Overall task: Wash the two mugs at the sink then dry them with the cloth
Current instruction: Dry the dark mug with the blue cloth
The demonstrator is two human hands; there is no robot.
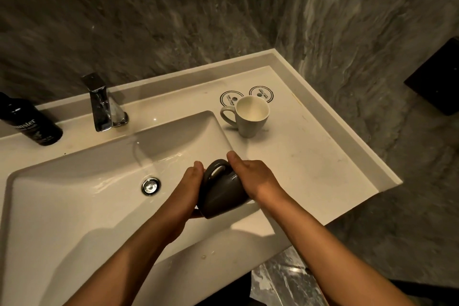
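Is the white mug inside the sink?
No, the white mug stands upright on the counter, right of the sink.

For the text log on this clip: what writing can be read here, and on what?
"…nster": black bottle left of the faucet; first letters hidden, smaller lines below blurred.
Two round coasters behind the white mug: ring text too small to read.
Dark mug: no readable writing.

1. A bathroom, by the look of it.
2. A white rectangular basin (pixel 82 196) with chrome tap (pixel 103 103) sits in a vanity counter (pixel 310 156).
3. Grey marble-patterned walls (pixel 173 32) surround it; a dark toiletry bottle (pixel 29 122) stands beside the tap.
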